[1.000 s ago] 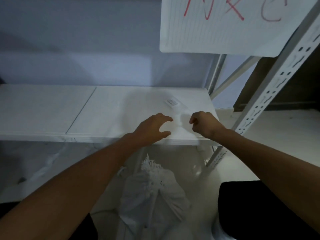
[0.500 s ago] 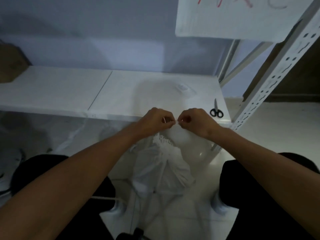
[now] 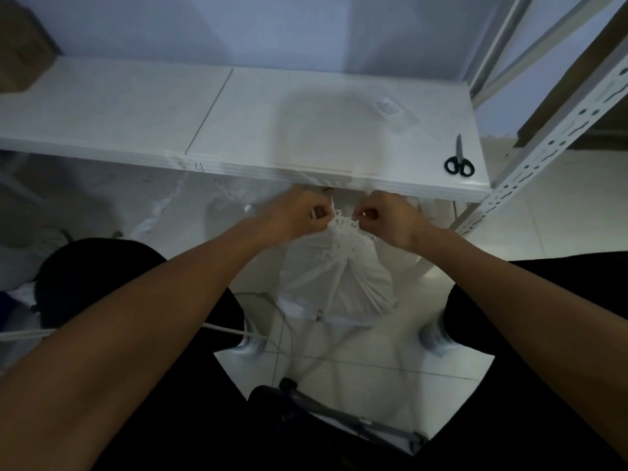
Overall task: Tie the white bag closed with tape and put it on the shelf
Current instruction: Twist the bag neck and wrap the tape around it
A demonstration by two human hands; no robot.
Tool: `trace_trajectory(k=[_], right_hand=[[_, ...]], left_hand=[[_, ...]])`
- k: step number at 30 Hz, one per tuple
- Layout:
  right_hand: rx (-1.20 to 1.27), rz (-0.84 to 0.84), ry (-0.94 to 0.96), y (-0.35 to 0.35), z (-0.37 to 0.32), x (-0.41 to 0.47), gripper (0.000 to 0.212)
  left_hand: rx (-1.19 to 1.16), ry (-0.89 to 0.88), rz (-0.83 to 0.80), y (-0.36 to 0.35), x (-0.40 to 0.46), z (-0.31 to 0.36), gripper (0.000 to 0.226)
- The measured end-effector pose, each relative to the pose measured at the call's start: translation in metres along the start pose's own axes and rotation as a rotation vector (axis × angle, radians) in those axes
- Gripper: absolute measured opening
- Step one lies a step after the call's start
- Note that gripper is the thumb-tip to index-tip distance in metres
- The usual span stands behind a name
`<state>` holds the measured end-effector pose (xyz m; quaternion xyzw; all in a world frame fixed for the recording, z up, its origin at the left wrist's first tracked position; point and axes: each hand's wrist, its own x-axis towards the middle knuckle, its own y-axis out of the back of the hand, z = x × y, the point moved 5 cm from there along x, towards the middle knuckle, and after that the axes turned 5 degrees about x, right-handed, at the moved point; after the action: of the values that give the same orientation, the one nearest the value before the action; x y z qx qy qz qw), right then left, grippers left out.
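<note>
A white woven bag (image 3: 334,283) stands on the tiled floor between my knees, its frayed top gathered into a bunch. My left hand (image 3: 300,212) pinches the left side of that bunched neck, and my right hand (image 3: 387,217) pinches the right side. Both hands are closed just below the front edge of the white shelf (image 3: 136,110). Any tape between my fingers is too thin and pale to make out against the bag's threads.
Black-handled scissors (image 3: 458,159) lie on the shelf's right end, beside the perforated metal upright (image 3: 550,130). A brown cardboard box (image 3: 20,49) sits at the shelf's far left. White cables (image 3: 238,329) and a dark metal frame (image 3: 339,413) lie on the floor near my legs.
My hands came off the shelf top, dropped below its front edge and closed on the bag's bunched neck. The view tilted downward, bringing the scissors and floor into sight.
</note>
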<state>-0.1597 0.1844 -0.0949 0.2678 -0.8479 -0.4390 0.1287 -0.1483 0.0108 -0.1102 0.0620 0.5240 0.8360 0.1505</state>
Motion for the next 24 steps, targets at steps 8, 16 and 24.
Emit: trace_trajectory(k=[8, 16, 24], right_hand=[[0.161, 0.189, -0.353, -0.02, 0.061, 0.0, 0.016], [0.315, 0.029, -0.586, -0.113, 0.08, -0.025, 0.028], [0.213, 0.037, -0.4, -0.118, 0.074, -0.02, 0.037]], left_hand=[[-0.377, 0.36, 0.063, -0.055, -0.003, -0.043, 0.049], [-0.389, 0.309, -0.247, -0.117, -0.002, -0.022, 0.115], [-0.462, 0.29, 0.047, -0.127, 0.006, -0.016, 0.039]])
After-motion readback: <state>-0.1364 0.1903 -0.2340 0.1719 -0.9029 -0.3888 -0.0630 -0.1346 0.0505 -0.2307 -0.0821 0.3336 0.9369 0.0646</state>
